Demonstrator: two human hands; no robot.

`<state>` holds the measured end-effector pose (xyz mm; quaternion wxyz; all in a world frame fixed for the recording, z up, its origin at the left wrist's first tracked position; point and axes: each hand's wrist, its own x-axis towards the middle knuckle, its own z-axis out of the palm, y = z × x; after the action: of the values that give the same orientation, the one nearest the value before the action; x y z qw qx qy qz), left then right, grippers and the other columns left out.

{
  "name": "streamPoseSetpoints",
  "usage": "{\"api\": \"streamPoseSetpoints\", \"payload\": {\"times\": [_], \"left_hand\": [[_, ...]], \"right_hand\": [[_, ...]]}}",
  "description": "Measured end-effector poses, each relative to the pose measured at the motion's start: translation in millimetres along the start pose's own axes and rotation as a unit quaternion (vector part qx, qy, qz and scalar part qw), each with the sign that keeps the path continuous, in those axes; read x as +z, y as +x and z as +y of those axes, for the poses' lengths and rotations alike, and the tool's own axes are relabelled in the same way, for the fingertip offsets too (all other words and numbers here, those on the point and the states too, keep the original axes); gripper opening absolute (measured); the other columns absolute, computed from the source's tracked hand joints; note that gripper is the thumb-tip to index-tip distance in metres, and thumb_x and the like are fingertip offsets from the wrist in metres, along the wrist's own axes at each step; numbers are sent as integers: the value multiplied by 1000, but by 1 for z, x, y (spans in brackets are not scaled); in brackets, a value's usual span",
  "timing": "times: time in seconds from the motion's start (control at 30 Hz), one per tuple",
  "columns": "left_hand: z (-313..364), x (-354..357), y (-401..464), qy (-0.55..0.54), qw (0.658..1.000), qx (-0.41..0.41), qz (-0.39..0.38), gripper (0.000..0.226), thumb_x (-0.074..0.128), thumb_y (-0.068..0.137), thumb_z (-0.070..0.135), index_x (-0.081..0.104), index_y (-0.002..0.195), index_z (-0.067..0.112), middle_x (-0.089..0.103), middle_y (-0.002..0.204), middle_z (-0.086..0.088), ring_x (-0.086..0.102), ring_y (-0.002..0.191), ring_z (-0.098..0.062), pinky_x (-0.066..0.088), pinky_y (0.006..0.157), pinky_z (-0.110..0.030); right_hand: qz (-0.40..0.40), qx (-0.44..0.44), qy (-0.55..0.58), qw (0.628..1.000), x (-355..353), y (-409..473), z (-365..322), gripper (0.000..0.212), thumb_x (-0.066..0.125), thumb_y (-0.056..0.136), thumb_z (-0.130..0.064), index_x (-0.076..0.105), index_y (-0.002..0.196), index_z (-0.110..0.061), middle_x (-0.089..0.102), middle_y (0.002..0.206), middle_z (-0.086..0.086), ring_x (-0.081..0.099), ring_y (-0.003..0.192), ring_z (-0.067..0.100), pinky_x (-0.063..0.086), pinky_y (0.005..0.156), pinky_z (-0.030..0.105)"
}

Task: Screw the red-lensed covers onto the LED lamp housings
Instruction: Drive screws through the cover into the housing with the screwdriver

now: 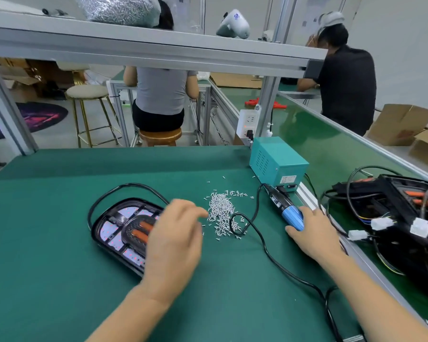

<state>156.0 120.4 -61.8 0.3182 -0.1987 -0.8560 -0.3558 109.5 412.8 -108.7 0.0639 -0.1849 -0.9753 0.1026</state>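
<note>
A black oval LED lamp housing with white LED panels and two orange strips lies on the green mat at centre left. Its black cable loops behind it. My left hand hovers over the housing's right end, fingers loosely curled and reaching toward a pile of small silver screws. It holds nothing that I can see. My right hand rests on the mat, its fingers against the blue grip of an electric screwdriver that lies flat. Whether the fingers wrap the grip is hidden.
A teal power supply box stands behind the screwdriver, its cord trailing across the mat. Several more black lamp assemblies with wires and white connectors are heaped at the right. A metal shelf frame spans overhead. Two people sit at benches beyond.
</note>
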Motion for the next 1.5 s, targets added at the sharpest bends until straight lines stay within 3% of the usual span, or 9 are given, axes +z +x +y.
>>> {"api": "streamPoseSetpoints", "payload": {"times": [0.1,0.2,0.37,0.63,0.77,1.03,1.5], "left_hand": [[9,36,-5,32,989,7,-143,17,57,88,3,66,99,11,59,96,-3,59,80,-24,49,68,-36],[3,65,-10,79,968,-66,-227,24,41,98,15,57,115,20,53,113,4,55,98,-20,43,83,-33],[-12,81,-13,100,964,-155,-194,27,43,97,17,51,122,21,50,119,5,48,111,-15,38,91,-26],[-18,78,-12,73,962,-180,-194,5,54,92,20,59,93,19,51,96,6,52,94,-16,41,84,-28],[-20,79,-11,77,959,-184,-200,8,55,92,20,57,84,21,47,88,8,52,88,-15,42,79,-27],[-18,78,-3,150,946,-117,-263,17,36,99,23,52,99,18,47,106,4,52,98,-15,45,78,-30],[-17,74,-7,161,946,-84,-269,19,33,100,24,50,99,16,46,106,2,48,98,-16,43,80,-30]], "right_hand": [[0,3,14,1000,4,-2,2,51,60,89,-43,46,132,-18,53,119,6,53,105,26,40,75,33],[24,-17,-15,999,8,-4,4,47,56,92,-48,46,128,-19,55,118,4,54,104,25,35,70,32],[61,-23,-33,997,12,-6,7,46,52,93,-51,46,126,-20,55,115,2,55,101,24,38,70,33],[67,-20,-21,997,14,-5,5,46,51,93,-51,46,127,-21,54,112,1,55,97,23,35,65,31],[60,-18,-18,998,14,-6,4,44,51,93,-51,46,126,-21,54,112,0,54,96,22,35,65,31],[60,-19,-12,998,13,-4,6,45,51,92,-51,46,127,-23,53,111,-1,55,98,22,35,67,31],[-13,-7,-9,1000,5,3,3,54,49,93,-57,45,130,-19,50,122,1,51,109,22,40,75,32]]}}
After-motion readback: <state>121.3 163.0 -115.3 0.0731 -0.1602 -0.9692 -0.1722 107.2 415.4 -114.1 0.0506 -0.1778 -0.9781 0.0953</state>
